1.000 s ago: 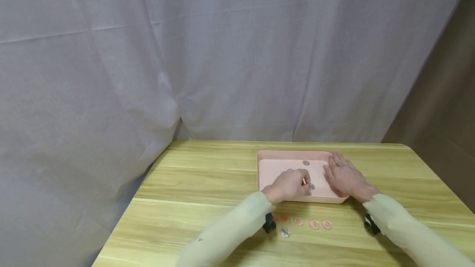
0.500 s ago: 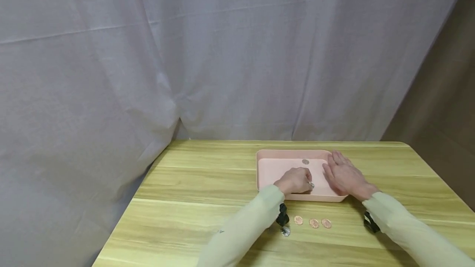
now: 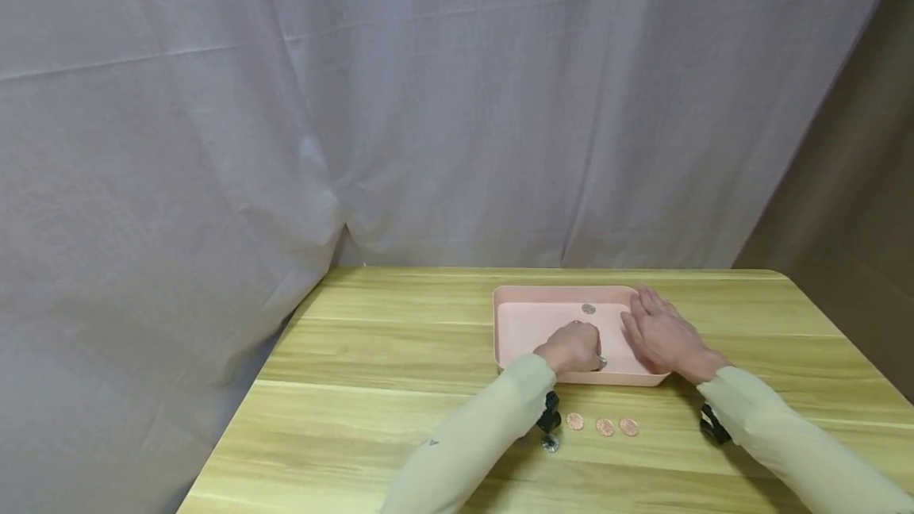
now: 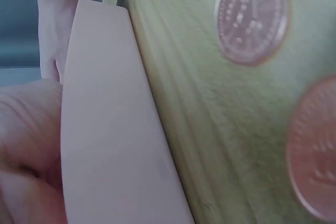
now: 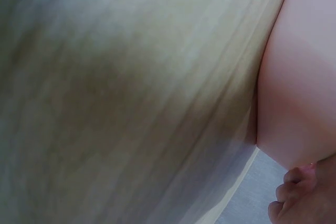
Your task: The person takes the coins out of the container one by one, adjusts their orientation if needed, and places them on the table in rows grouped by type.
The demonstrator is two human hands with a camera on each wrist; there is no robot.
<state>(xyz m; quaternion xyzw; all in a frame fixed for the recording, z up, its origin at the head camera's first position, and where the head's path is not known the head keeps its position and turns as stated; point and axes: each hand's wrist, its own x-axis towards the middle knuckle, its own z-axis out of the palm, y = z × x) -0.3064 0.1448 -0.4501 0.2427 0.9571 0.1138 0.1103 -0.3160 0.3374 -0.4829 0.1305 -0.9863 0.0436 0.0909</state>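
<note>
Inside the pink tray, my left hand has curled fingers bent down to the floor and pinches a silvery coin that peeks out beside them. My fingertips are hidden from above. My right hand holds the tray's right wall, thumb on the inner side and fingers over the rim. In the right wrist view, bent fingers show beyond the tray's end. Another coin lies near the tray's back wall.
On the wooden table in front of the tray lie copper-coloured coins. A silvery coin sits closer to me, beside the black left wrist camera. A grey curtain hangs behind the table.
My left hand has shifted right and its fingers have turned down over the silvery coin, covering more of it. The left forearm now hides some copper-coloured coins. My right hand has stayed put.
</note>
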